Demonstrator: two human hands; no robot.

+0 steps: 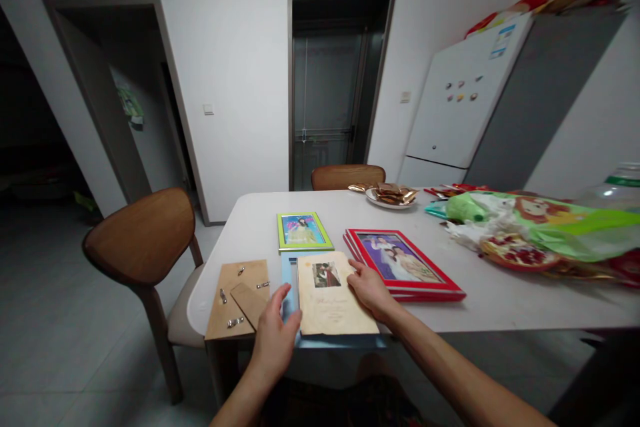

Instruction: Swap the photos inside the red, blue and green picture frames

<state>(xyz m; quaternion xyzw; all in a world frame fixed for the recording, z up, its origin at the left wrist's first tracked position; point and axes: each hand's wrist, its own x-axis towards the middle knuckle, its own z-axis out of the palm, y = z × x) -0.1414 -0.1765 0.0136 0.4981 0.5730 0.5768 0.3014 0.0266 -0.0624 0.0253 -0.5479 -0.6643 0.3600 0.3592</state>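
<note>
A cream printed sheet [334, 315] with a small picture of people near its top lies over a light blue frame [340, 341] at the table's front edge. My right hand [369, 288] has its curled fingers on the sheet's right edge. On the left side, my left hand [277, 327] is open, its thumb and fingers apart, beside the blue frame's left edge; whether it touches the frame I cannot tell. Left of that hand lies a brown backing board [227, 310] with metal clips and a stand leg. Red picture frames [400, 263] lie stacked to the right.
Behind the blue frame is a green picture frame [303, 232]. A plate [393, 205] of wrapped snacks stands farther back. Plastic bags [565, 220] and a cut pomegranate [520, 250] take up the table's right. Wooden chairs [143, 237] stand at the left and far side.
</note>
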